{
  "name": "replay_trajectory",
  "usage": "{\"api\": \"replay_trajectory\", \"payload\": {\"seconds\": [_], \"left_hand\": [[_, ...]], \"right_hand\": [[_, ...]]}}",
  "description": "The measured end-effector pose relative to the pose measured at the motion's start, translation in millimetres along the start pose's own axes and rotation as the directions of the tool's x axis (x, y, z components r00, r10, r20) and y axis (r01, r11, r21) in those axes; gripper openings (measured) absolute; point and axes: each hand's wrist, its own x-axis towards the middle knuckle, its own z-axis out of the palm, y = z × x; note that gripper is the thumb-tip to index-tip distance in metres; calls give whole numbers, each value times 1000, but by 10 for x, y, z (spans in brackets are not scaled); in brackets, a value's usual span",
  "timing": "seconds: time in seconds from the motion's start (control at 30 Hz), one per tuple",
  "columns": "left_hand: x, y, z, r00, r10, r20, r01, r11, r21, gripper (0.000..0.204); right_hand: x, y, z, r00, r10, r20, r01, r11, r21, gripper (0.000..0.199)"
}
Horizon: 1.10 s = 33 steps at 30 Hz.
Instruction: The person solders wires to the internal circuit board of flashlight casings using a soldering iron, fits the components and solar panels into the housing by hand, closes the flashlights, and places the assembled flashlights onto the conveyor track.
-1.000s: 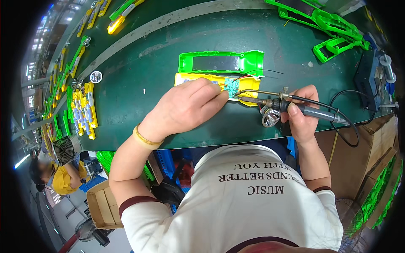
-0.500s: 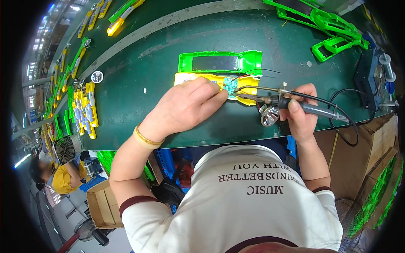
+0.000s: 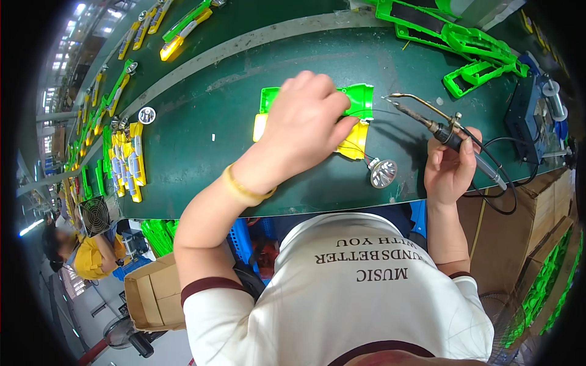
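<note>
My left hand (image 3: 308, 116) reaches over the green plastic shell (image 3: 361, 100) and the yellow flashlight housing (image 3: 354, 145), covering most of both. Its fingers are curled in; whatever they hold is hidden. Thin dark wire shows beside the thumb. In my right hand (image 3: 450, 169) is a soldering iron (image 3: 450, 136) with a curved metal tube fixed along it. The iron's tip points up and left, off the table and apart from the housing. A round silver lamp reflector (image 3: 383, 173) lies by the housing's right end, joined by short wires. The circuit board is hidden behind my left hand.
Yellow-grey housings (image 3: 127, 165) sit in a group on the left, near a loose reflector (image 3: 147, 115). Green shells (image 3: 470, 46) are piled far right. A dark blue soldering station (image 3: 522, 122) with a solder spool (image 3: 552, 97) stands at the right edge. A co-worker (image 3: 91, 256) sits far left.
My left hand has moved up and right from the circuit board across the green shell. The soldering iron has lifted away to the right. The reflector has shifted slightly left.
</note>
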Motion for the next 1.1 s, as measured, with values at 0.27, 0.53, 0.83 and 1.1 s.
{"api": "replay_trajectory", "payload": {"seconds": [0.27, 0.53, 0.83, 1.1], "left_hand": [[-79, -57, 111, 856, -461, 234, 481, 546, -686, 17], [-288, 35, 272, 988, -122, -96, 102, 976, -191, 8], [-331, -68, 186, 999, -34, -30, 28, 984, -176, 17], [-361, -124, 198, 996, -54, -66, 35, 965, -260, 20]], "right_hand": [[172, -111, -164, 992, -64, -107, 65, 998, -2, 18], [249, -121, -62, 998, -31, 63, 37, 994, -99, 17], [296, -97, 46, 983, 91, 158, -67, 986, -151, 20], [355, -56, 114, 975, 133, 179, -93, 972, -214, 21]]}}
